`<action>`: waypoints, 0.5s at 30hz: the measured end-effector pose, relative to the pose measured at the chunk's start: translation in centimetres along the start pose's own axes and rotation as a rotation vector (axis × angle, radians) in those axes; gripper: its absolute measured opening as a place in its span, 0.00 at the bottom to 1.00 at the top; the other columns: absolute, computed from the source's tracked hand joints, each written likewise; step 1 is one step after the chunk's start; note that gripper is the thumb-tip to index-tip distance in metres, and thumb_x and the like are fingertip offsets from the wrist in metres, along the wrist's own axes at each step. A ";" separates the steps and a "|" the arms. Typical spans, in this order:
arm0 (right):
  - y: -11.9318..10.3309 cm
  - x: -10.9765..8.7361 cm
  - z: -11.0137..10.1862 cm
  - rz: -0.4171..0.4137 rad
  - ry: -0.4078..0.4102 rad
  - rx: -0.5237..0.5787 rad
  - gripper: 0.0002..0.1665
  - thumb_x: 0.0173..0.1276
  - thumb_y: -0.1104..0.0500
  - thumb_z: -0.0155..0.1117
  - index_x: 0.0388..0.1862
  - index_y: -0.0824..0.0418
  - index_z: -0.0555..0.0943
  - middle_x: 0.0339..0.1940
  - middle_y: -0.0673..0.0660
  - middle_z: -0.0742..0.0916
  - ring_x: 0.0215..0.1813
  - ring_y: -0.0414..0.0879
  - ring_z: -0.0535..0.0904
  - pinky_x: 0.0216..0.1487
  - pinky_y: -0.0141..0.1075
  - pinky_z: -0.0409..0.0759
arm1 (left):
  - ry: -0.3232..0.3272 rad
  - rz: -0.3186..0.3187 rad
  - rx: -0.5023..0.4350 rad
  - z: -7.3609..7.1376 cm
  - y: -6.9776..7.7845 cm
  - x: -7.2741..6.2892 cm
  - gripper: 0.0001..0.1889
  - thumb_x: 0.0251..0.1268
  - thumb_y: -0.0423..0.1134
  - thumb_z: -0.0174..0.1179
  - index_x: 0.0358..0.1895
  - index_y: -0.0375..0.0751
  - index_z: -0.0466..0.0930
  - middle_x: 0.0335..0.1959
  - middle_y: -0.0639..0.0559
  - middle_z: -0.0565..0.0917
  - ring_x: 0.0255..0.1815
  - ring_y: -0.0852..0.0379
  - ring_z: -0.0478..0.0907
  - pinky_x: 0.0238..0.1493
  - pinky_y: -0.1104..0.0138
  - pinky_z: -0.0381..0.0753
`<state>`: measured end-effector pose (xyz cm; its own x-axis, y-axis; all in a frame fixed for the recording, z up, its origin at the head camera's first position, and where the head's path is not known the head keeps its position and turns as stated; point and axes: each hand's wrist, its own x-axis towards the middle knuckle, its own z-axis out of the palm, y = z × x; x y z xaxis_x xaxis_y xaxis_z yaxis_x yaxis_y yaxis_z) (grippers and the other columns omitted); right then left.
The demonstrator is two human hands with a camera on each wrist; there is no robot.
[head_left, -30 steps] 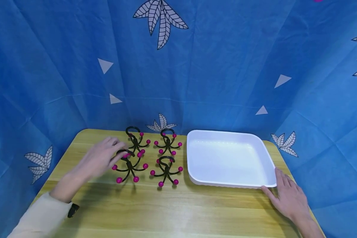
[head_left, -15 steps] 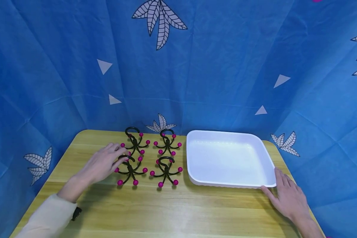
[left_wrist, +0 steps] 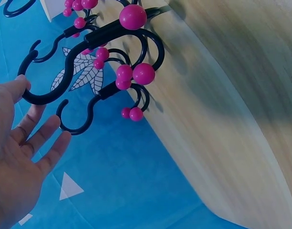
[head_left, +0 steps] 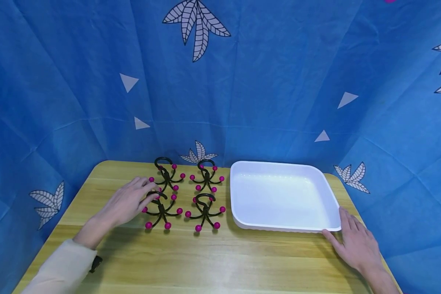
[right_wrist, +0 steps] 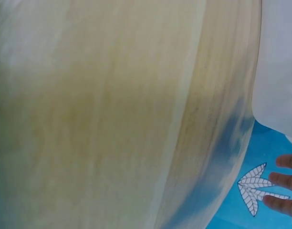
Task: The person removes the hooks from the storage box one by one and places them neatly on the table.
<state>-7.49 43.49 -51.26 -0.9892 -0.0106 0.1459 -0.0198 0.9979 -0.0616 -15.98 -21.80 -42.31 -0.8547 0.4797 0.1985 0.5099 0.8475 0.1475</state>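
My left hand (head_left: 126,200) pinches the top hook of a black claw-shaped hook hanger (head_left: 161,209) with pink ball tips, the front-left one of a two-by-two group. In the left wrist view, thumb and index finger meet at the bend of its hook (left_wrist: 65,71); the other fingers extend loosely. Similar hangers stand at back left (head_left: 167,175), back right (head_left: 207,174) and front right (head_left: 205,210). My right hand (head_left: 358,243) rests with fairly straight fingers against the near right corner of a white tray (head_left: 283,200). Only some fingertips (right_wrist: 282,181) show in the right wrist view.
The tray holds nothing and sits right of the hangers on the wooden table (head_left: 213,265). A blue curtain (head_left: 220,94) with leaf and triangle prints closes off the back and both sides.
My left hand has come slightly right, and the front-left hanger has shifted a little down and right in the view. My right hand and the tray stay put.
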 end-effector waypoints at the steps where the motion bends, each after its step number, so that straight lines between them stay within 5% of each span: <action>1: 0.0 0.0 0.0 -0.001 0.003 0.001 0.62 0.76 0.29 0.56 0.85 0.72 0.50 0.75 0.79 0.71 0.71 0.77 0.69 0.65 0.74 0.70 | -0.004 -0.003 -0.003 0.0 0.0 0.0 0.16 0.80 0.45 0.60 0.62 0.43 0.84 0.61 0.37 0.83 0.63 0.38 0.79 0.62 0.41 0.81; 15: -0.6 0.5 -0.9 -0.075 0.109 0.020 0.61 0.70 0.30 0.64 0.84 0.69 0.58 0.74 0.76 0.73 0.71 0.75 0.71 0.66 0.69 0.71 | 0.030 -0.056 0.012 -1.3 0.9 -1.4 0.27 0.78 0.51 0.62 0.70 0.36 0.76 0.64 0.35 0.81 0.67 0.35 0.78 0.65 0.39 0.80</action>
